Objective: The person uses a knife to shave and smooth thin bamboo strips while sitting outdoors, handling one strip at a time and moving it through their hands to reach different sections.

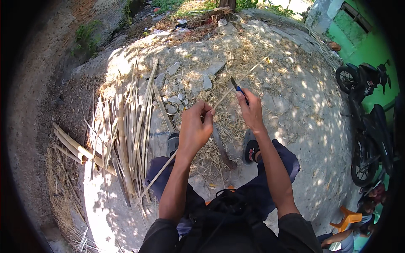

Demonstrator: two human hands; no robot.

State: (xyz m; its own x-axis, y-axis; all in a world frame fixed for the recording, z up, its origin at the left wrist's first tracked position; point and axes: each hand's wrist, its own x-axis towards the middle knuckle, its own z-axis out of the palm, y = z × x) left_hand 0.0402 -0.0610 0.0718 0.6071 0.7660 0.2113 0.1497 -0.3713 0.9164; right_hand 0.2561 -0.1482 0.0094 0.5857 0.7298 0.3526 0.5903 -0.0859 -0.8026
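Note:
My left hand pinches a thin pale bamboo strip between thumb and fingers. The strip runs slantwise, from beyond my right hand at the far end down past my left forearm to the lower left. My right hand is closed around the blue handle of a knife, its dark blade pointing up and to the left. The blade lies beside the strip; whether it touches it I cannot tell. Curly bamboo shavings cover the ground beneath my hands and between my feet.
A pile of split bamboo strips lies on the left, with thicker bamboo poles beside it. Broken stone slabs sit ahead. Motorcycles stand along the green wall on the right. At lower right are an orange stool and other people.

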